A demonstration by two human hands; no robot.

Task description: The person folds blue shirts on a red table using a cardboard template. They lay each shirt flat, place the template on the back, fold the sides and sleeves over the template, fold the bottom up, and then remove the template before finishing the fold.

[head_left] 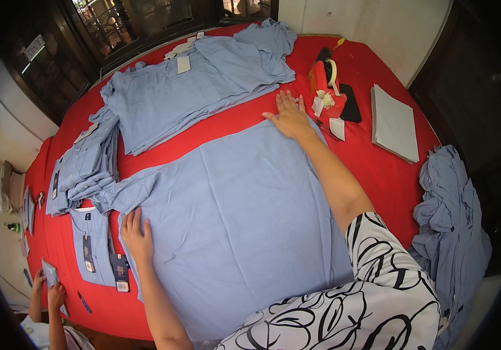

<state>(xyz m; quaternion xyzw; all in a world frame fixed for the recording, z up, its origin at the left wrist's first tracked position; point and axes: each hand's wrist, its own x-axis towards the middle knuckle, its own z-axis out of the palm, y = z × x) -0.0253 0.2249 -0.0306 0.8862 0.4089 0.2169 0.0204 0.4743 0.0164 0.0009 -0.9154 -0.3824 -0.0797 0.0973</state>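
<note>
A light blue shirt lies spread flat on the red-covered table, its hem toward me at the lower right and a sleeve reaching left. My right hand rests with fingers spread at its far right corner. Flat on its left edge, below the sleeve, lies my left hand, fingers stretched out. Just left of that hand is a folded blue shirt bearing dark hang tags. Neither hand grips anything.
A pile of blue shirts lies at the back, folded shirts at the left. A tape dispenser, black phone and paper stack stand right. More garments hang at the right edge. Another person's hands hold a small packet lower left.
</note>
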